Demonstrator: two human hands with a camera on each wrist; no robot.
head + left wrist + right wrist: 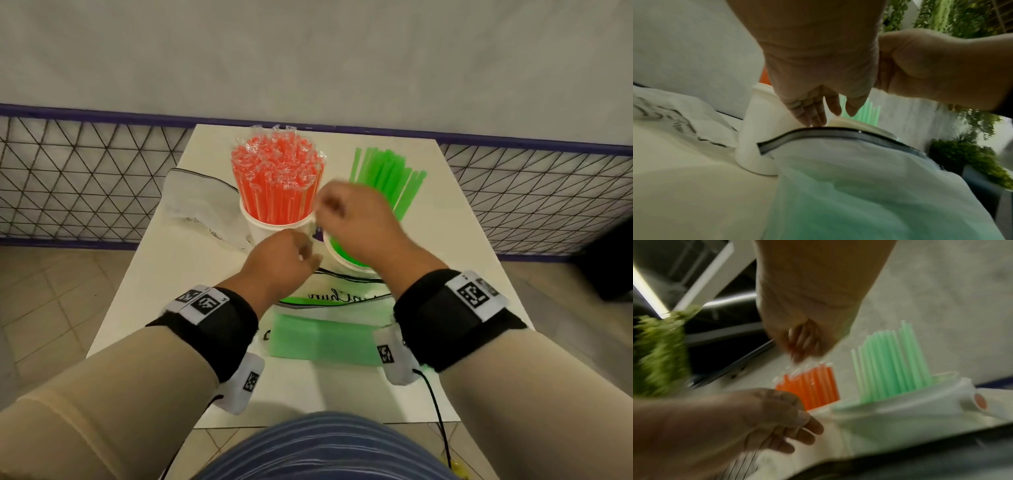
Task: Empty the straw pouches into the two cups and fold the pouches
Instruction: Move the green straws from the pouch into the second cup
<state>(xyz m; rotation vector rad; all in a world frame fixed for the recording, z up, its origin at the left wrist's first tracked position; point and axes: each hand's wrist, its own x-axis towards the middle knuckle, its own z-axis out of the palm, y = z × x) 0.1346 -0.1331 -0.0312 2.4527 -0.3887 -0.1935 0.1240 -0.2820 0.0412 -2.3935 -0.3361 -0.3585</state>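
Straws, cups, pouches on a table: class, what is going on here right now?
A person stands at a white table sorting straws. One cup holds orange straws, the other cup green straws. An empty pouch lies at the far left. A near pouch still shows green inside. The left hand reaches to its open mouth; the right hand hangs curled above the cups, nothing visibly in it.
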